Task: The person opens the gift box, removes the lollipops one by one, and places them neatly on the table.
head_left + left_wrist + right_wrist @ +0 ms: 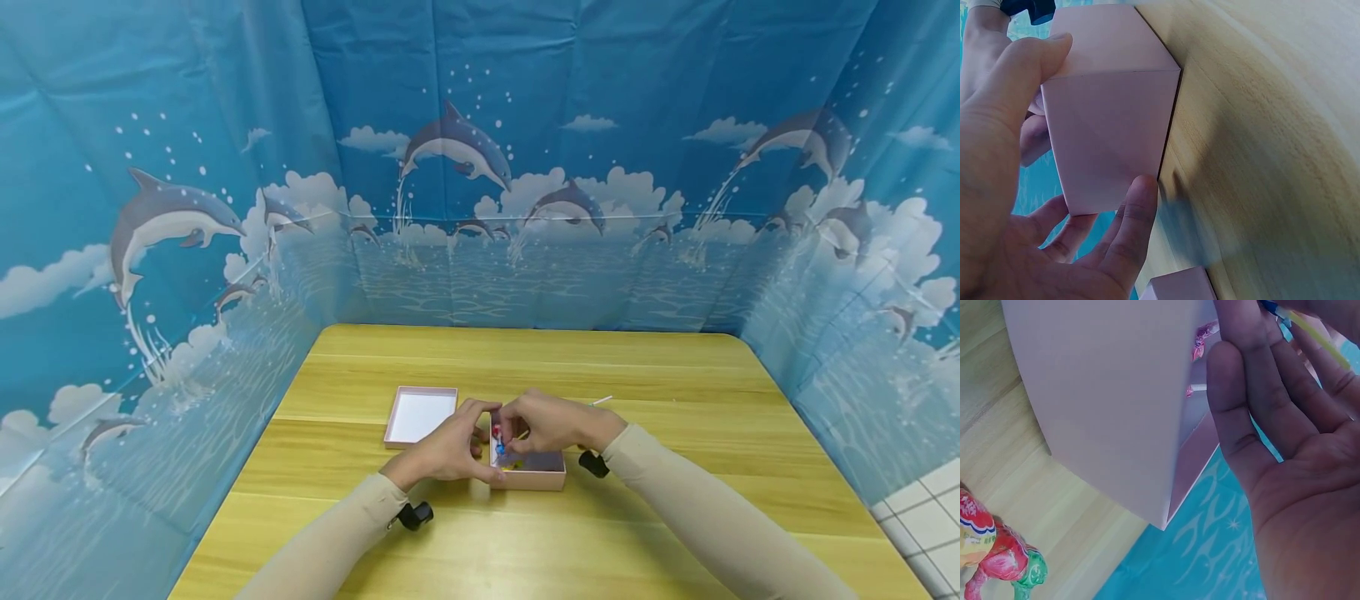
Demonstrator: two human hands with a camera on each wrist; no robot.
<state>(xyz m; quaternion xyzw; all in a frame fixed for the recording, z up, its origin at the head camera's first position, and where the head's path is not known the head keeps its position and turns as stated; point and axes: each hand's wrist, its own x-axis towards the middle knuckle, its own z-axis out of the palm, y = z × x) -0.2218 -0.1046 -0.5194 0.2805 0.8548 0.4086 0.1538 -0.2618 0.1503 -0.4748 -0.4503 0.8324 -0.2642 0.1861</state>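
Observation:
An open pink box point(528, 481) stands on the table, with several wrapped lollipops partly visible inside. My left hand point(450, 443) holds its left end, thumb at the near side and fingers spread toward the far side. In the left wrist view the fingertips touch the pink wall point(1110, 137). Over the box's opening, my right hand point(542, 419) pinches a lollipop with a blue wrapper and a yellow stick point(1319, 340); the fingers hide part of it. A pink-wrapped lollipop point(1200, 344) shows inside the box in the right wrist view.
Left of the box lies its pink lid point(420, 414), white inside facing up. Several lollipops point(1007, 556) lie on the table by the box's right end; a white stick point(602, 400) shows behind my right hand. A dolphin-print curtain point(525, 283) borders the wooden table point(637, 533).

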